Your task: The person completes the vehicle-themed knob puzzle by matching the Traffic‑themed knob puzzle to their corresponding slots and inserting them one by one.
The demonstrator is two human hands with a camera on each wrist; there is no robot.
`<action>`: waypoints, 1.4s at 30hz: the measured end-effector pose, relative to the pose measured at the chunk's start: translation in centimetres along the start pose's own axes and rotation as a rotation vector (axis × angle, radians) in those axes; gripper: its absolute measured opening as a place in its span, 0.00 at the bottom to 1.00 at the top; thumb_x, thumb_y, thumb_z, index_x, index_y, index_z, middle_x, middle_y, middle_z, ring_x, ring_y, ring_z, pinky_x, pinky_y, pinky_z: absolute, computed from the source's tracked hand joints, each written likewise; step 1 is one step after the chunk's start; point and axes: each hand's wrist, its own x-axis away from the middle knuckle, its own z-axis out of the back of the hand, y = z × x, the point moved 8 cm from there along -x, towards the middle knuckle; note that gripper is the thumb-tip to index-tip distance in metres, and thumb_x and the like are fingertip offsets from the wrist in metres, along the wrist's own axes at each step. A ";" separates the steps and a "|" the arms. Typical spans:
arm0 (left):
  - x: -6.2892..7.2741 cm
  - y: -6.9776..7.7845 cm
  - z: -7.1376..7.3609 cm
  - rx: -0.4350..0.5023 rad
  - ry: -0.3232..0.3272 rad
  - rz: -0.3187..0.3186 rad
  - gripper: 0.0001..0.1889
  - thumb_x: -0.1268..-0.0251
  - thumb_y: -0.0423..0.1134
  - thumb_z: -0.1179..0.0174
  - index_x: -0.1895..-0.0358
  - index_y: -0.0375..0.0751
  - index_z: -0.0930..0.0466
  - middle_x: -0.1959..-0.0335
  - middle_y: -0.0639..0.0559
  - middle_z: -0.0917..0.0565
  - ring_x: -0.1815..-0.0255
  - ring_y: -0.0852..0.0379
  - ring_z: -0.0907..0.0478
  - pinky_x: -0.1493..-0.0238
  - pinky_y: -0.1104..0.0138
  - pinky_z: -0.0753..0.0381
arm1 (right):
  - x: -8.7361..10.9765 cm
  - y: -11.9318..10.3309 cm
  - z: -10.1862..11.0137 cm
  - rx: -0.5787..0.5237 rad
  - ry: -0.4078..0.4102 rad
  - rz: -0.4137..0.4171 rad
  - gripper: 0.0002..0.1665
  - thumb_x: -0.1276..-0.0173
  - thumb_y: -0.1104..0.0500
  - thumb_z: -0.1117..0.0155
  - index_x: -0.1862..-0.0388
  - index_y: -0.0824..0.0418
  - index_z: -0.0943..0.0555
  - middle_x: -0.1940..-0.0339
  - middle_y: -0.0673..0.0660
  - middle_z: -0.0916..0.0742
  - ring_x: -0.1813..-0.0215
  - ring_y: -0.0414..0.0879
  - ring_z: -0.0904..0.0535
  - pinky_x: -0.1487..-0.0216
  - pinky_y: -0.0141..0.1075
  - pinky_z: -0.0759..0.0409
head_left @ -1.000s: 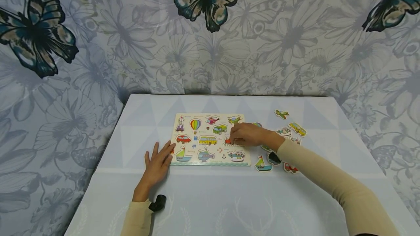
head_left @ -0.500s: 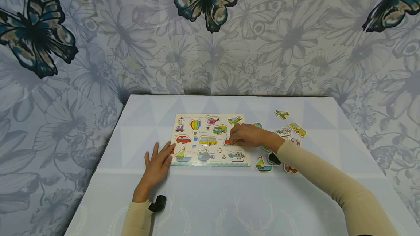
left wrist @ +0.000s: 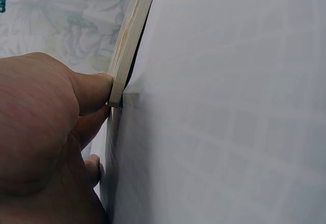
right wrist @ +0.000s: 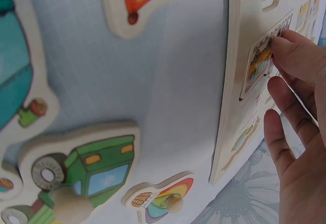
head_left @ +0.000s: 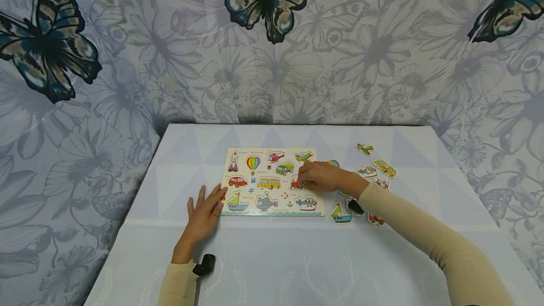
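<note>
A wooden vehicle puzzle board (head_left: pixel 276 212) lies flat on the table. Beside its left edge rests my left hand (head_left: pixel 203 216), fingers spread and the fingertips over the rim; in the left wrist view the thumb touches the board's edge (left wrist: pixel 125 56). My right hand (head_left: pixel 319 176) is over the board's right side, its fingers at the red train (head_left: pixel 294 183) spot. From the right wrist view, thumb and index finger pinch at the train puzzle piece (right wrist: pixel 259 65), which lies at the board's surface. Its knob is hidden by the fingers.
Loose knobbed pieces lie right of the board: a plane (head_left: pixel 364 148), a bus (head_left: pixel 385 167), a sailboat (head_left: pixel 341 213), a balloon (right wrist: pixel 165 201), a green truck (right wrist: pixel 97 170) and several others. Patterned wall covering (head_left: pixel 297 79) rises behind the table's far edge.
</note>
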 end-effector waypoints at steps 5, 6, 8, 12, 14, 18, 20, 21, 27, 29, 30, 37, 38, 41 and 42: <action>0.2 0.0 0.0 0.004 0.006 -0.004 0.24 0.23 0.36 0.48 0.26 0.44 0.32 0.22 0.40 0.38 0.19 0.27 0.63 0.30 0.31 0.77 | 0.0 0.3 -0.1 0.019 -0.023 -0.041 0.11 0.27 0.60 0.36 0.49 0.51 0.15 0.50 0.47 0.14 0.47 0.44 0.20 0.45 0.41 0.19; 0.2 0.0 0.0 0.006 0.007 -0.006 0.24 0.23 0.36 0.48 0.26 0.44 0.32 0.22 0.40 0.38 0.20 0.27 0.63 0.30 0.31 0.77 | 0.0 0.3 -0.1 0.025 -0.021 -0.042 0.11 0.27 0.60 0.36 0.49 0.51 0.15 0.50 0.47 0.14 0.47 0.44 0.20 0.45 0.42 0.19; 0.2 0.0 0.0 0.011 0.009 -0.010 0.24 0.23 0.36 0.48 0.26 0.44 0.32 0.22 0.40 0.38 0.20 0.26 0.63 0.30 0.30 0.77 | 0.0 0.3 0.0 0.036 -0.017 -0.035 0.11 0.28 0.60 0.35 0.49 0.51 0.15 0.51 0.47 0.14 0.47 0.44 0.20 0.45 0.43 0.20; 0.3 0.0 0.0 0.013 0.015 -0.019 0.24 0.23 0.36 0.48 0.26 0.43 0.32 0.22 0.40 0.37 0.20 0.26 0.63 0.30 0.30 0.77 | 0.1 0.4 0.4 0.054 -0.009 -0.032 0.09 0.28 0.58 0.35 0.51 0.50 0.15 0.53 0.46 0.14 0.48 0.43 0.20 0.45 0.43 0.20; 0.4 0.0 0.0 0.014 0.017 -0.021 0.24 0.23 0.36 0.48 0.26 0.43 0.32 0.23 0.39 0.37 0.20 0.25 0.63 0.30 0.30 0.77 | 0.2 0.6 0.6 0.059 -0.005 -0.043 0.09 0.29 0.58 0.34 0.51 0.49 0.14 0.53 0.46 0.14 0.48 0.42 0.20 0.45 0.42 0.19; 0.5 -0.1 0.0 0.020 0.014 -0.015 0.24 0.23 0.36 0.48 0.26 0.44 0.32 0.22 0.39 0.37 0.20 0.26 0.63 0.30 0.30 0.77 | 0.7 1.2 1.2 0.054 0.008 -0.081 0.11 0.30 0.58 0.32 0.50 0.50 0.15 0.52 0.47 0.14 0.46 0.44 0.20 0.43 0.43 0.20; 0.6 -0.1 0.0 0.020 0.012 -0.011 0.24 0.23 0.36 0.48 0.26 0.44 0.32 0.22 0.40 0.38 0.20 0.26 0.63 0.30 0.30 0.77 | 1.0 1.5 1.6 0.055 0.013 -0.099 0.11 0.31 0.59 0.31 0.50 0.51 0.15 0.51 0.47 0.14 0.44 0.45 0.20 0.41 0.45 0.20; 0.6 -0.1 0.0 0.020 0.012 -0.010 0.24 0.23 0.36 0.48 0.26 0.44 0.32 0.22 0.40 0.38 0.20 0.26 0.63 0.30 0.30 0.77 | 1.2 1.6 1.8 0.053 0.014 -0.109 0.12 0.31 0.60 0.31 0.50 0.51 0.15 0.51 0.48 0.14 0.44 0.46 0.20 0.41 0.46 0.20; 0.6 -0.2 0.0 0.016 0.014 -0.016 0.24 0.23 0.36 0.48 0.26 0.45 0.32 0.22 0.40 0.37 0.20 0.26 0.63 0.30 0.30 0.77 | 2.5 3.1 2.9 0.057 0.023 -0.191 0.12 0.31 0.60 0.31 0.50 0.52 0.14 0.49 0.48 0.14 0.45 0.46 0.20 0.43 0.44 0.20; 0.6 -0.2 0.0 0.011 0.015 -0.024 0.24 0.23 0.37 0.48 0.26 0.45 0.31 0.22 0.40 0.37 0.20 0.26 0.63 0.30 0.30 0.77 | 3.0 3.8 3.3 0.046 0.028 -0.228 0.11 0.31 0.61 0.31 0.51 0.52 0.14 0.49 0.48 0.14 0.47 0.45 0.20 0.46 0.43 0.19; 0.5 -0.1 0.1 0.007 0.016 -0.026 0.24 0.23 0.37 0.48 0.26 0.45 0.31 0.22 0.40 0.37 0.20 0.26 0.63 0.31 0.30 0.76 | 3.3 4.2 3.5 0.040 0.035 -0.237 0.11 0.32 0.61 0.31 0.51 0.53 0.14 0.49 0.49 0.14 0.48 0.46 0.20 0.47 0.43 0.19; 0.4 -0.2 0.2 0.005 0.011 -0.026 0.24 0.23 0.36 0.48 0.26 0.44 0.32 0.22 0.40 0.37 0.20 0.26 0.63 0.30 0.30 0.77 | 4.8 5.9 4.6 0.006 0.045 -0.301 0.08 0.31 0.62 0.32 0.54 0.55 0.13 0.52 0.50 0.14 0.49 0.50 0.19 0.49 0.46 0.20; 0.4 -0.1 0.2 0.008 0.011 -0.027 0.24 0.23 0.36 0.48 0.26 0.44 0.32 0.22 0.40 0.37 0.20 0.26 0.63 0.30 0.30 0.77 | 5.0 6.1 4.6 0.005 0.036 -0.311 0.08 0.30 0.62 0.33 0.54 0.54 0.13 0.52 0.49 0.14 0.48 0.50 0.19 0.48 0.46 0.20; 0.4 -0.1 0.3 0.010 0.014 -0.033 0.24 0.23 0.36 0.48 0.26 0.44 0.32 0.22 0.40 0.37 0.20 0.26 0.63 0.30 0.30 0.77 | 5.4 6.6 4.6 0.013 0.019 -0.327 0.09 0.30 0.64 0.34 0.55 0.53 0.13 0.52 0.49 0.14 0.48 0.49 0.20 0.48 0.47 0.20; 0.4 0.0 0.3 0.011 0.014 -0.034 0.24 0.23 0.36 0.48 0.26 0.44 0.32 0.22 0.40 0.37 0.20 0.26 0.63 0.31 0.30 0.77 | 5.5 6.8 4.6 0.018 0.014 -0.329 0.09 0.30 0.65 0.34 0.55 0.53 0.13 0.52 0.49 0.14 0.48 0.49 0.21 0.48 0.47 0.20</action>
